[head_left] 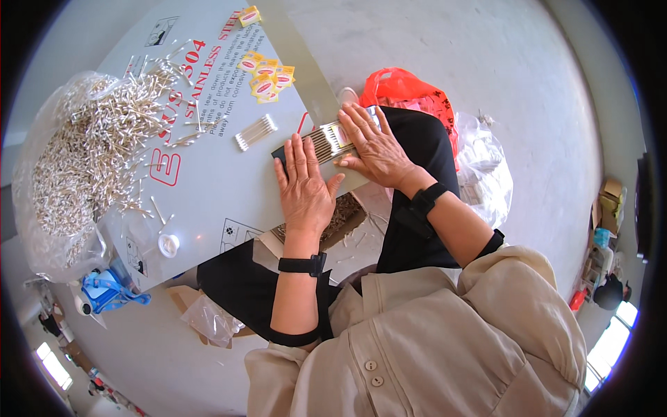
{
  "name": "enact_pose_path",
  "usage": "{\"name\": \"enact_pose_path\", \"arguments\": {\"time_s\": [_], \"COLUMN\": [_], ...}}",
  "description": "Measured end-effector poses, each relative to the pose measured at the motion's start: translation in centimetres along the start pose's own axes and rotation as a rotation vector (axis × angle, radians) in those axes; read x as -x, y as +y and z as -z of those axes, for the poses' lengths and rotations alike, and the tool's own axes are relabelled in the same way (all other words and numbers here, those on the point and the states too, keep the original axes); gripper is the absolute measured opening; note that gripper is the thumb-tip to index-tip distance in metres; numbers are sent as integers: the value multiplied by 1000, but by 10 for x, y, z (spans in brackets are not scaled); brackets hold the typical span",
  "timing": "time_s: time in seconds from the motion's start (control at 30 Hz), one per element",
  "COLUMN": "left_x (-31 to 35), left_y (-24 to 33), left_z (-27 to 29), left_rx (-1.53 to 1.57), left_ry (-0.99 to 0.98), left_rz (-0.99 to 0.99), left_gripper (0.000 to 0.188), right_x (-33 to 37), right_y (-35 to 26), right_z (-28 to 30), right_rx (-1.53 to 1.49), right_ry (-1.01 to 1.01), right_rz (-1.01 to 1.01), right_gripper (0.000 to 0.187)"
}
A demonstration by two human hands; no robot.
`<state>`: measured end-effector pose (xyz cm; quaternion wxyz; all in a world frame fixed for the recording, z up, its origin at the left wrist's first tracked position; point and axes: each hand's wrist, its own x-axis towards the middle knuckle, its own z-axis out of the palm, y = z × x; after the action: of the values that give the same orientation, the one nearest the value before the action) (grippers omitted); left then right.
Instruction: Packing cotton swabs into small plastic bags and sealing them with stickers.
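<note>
My left hand lies with its fingers outstretched over the left end of a dark, slotted tray-like piece near the table edge. Flat on its right end rests my right hand, fingers straight and thumb apart. Between the hands, rows of thin sticks or slots show, along with a yellow-and-white label; the fingers cover the rest. A row of cotton swabs sits just left of the tray. Farther off are a pile of yellow-and-white printed cards and a small yellow box.
A clear plastic bag spills a large heap of cotton swabs across the table's left side. Nearby stands a small white round tub. An open carton is below the edge. Red and clear bags lie at right.
</note>
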<state>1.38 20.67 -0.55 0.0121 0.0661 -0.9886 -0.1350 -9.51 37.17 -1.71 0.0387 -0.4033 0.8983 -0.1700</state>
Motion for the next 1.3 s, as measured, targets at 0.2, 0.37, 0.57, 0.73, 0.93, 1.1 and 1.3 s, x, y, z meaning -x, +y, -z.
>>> {"name": "enact_pose_path", "arguments": {"time_s": [0.2,0.37,0.57,0.73,0.93,1.1,1.3], "left_x": [-11,-11,-11,-15,-32,-37,-42], "left_y": [20,18,8,9,19,27,37], "left_z": [-9,-8,-7,-8,-17,-18,-19], "left_rx": [34,72,365,558,1186,1202,1221], "left_ry": [32,39,264,317,460,455,480], "left_rz": [-26,-35,-47,32,150,168,218], "left_gripper": [86,83,85,83,69,67,66], "right_x": [0,1,-3,-8,-16,-21,-25], "right_y": [4,7,24,26,16,10,1], "right_z": [-2,0,-9,-18,-20,-24,-26], "right_rx": [-22,-77,-746,-1150,-1922,-1930,-1780], "right_ry": [19,15,477,403,497,438,401], "right_rz": [19,25,-387,-518,-620,-711,-749], "right_gripper": [88,81,62,63,55,31,24]}}
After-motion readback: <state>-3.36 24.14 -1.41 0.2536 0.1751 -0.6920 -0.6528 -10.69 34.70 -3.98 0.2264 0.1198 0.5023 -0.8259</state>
